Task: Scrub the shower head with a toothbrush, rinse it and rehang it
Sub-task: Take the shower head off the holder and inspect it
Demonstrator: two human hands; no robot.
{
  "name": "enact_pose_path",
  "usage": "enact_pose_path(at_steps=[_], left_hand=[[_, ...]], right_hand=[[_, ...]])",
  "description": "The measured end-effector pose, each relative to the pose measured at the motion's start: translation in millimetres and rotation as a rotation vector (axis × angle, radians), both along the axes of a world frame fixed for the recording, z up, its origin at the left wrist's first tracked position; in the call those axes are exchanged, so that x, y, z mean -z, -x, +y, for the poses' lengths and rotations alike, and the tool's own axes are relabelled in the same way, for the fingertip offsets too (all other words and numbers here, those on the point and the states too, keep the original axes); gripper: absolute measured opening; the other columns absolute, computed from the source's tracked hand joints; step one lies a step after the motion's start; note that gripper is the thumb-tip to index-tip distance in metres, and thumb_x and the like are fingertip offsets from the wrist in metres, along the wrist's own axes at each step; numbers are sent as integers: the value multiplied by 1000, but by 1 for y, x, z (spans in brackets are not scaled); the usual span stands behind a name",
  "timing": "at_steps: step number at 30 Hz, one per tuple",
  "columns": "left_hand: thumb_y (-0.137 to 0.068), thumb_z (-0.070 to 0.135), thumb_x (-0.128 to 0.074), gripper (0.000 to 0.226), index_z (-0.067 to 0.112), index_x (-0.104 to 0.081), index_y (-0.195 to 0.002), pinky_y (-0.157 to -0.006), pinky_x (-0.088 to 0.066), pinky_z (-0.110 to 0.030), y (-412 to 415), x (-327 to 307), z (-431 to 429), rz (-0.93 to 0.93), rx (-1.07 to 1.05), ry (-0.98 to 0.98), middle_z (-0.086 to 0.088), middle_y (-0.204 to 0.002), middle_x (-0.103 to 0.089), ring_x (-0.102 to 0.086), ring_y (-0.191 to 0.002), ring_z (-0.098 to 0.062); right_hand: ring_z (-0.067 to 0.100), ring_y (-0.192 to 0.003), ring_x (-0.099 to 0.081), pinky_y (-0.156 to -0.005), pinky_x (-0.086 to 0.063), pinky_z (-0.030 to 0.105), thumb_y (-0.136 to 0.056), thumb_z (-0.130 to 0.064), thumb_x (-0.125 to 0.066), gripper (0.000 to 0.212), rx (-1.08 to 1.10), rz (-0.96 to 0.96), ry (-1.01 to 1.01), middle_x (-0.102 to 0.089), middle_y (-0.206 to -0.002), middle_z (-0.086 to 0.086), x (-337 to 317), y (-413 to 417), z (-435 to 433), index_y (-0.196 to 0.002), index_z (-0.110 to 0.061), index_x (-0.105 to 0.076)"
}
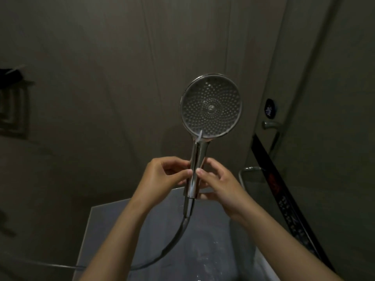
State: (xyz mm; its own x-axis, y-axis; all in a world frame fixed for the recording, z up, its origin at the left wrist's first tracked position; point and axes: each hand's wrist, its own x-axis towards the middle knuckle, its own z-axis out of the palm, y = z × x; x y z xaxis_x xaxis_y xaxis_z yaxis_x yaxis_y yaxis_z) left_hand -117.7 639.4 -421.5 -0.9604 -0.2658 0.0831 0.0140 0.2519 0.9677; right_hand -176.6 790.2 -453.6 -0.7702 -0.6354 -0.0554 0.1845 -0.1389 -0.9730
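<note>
A chrome shower head [211, 106] with a round dotted spray face points toward me, held upright in the middle of the view. Its chrome handle [195, 169] runs down between both hands. My left hand [164, 175] grips the handle from the left, and my right hand [219, 181] grips it from the right, fingertips meeting on the front. A metal hose [174, 242] curves from the handle's base down and off to the left. No toothbrush is visible.
The room is dim. A grey flat-topped unit [113, 224] stands below the hands. A door with a lever handle [271, 125] and a dark round sticker [270, 108] is at the right. A chrome rail [250, 170] sits beside it. A wall rack [14, 106] hangs at far left.
</note>
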Motion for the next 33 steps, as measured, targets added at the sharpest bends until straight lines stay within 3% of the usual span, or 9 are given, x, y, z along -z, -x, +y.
enact_pose_path(at_steps=[5, 11, 19, 26, 31, 33], left_hand=[[-80, 0, -70, 16, 2, -72, -95, -61, -54, -16, -1, 4, 19, 34, -34, 0, -15, -84, -73, -68, -74, -12], [-81, 0, -68, 16, 4, -72, -96, -68, -54, -16, -1, 2, 27, 68, 0, 10, -15, -89, -73, -66, -78, -12], [-81, 0, -68, 23, 11, -71, -101, -79, -55, -19, -7, 12, 34, 82, 25, -20, -6, -92, -75, -69, -85, -10], [-81, -2, -68, 27, 3, -70, -107, -88, -55, -31, -18, 29, 30, 15, 2, -55, -12, -100, -73, -69, -97, -23], [-74, 0, -75, 52, 14, -59, -121, -88, -53, -26, -34, 55, 22, -130, 33, -53, -11, -111, -68, -66, -101, -20], [-71, 2, -78, 64, 21, -52, -126, -90, -51, -30, -41, 68, 21, -210, 26, 4, -12, -111, -64, -64, -103, -24]], right_hand=[[21, -84, -71, -69, -59, 35, -95, -17, -53, 29, 16, -38, 5, -71, -101, 15, 0, -1, 13, -124, -10, -52], [18, -76, -74, -59, -55, 23, -96, -12, -51, 16, 3, -24, 103, -76, -81, 5, -3, -2, 24, -111, -14, -56], [14, -72, -72, -58, -55, 24, -93, -14, -55, 13, 30, -12, 48, -74, -78, 0, 3, 1, 29, -102, -20, -62], [15, -66, -71, -55, -55, 26, -91, -12, -58, 9, 48, -74, 17, -73, -77, 5, 20, -6, 22, -99, -16, -61], [15, -68, -72, -52, -54, 24, -89, -7, -59, 11, 104, -209, 20, -71, -84, 8, 39, -7, 15, -99, -12, -56], [15, -71, -72, -54, -54, 23, -89, -7, -60, 11, 127, -260, 25, -71, -83, 7, 47, -6, 14, -97, -13, -55]])
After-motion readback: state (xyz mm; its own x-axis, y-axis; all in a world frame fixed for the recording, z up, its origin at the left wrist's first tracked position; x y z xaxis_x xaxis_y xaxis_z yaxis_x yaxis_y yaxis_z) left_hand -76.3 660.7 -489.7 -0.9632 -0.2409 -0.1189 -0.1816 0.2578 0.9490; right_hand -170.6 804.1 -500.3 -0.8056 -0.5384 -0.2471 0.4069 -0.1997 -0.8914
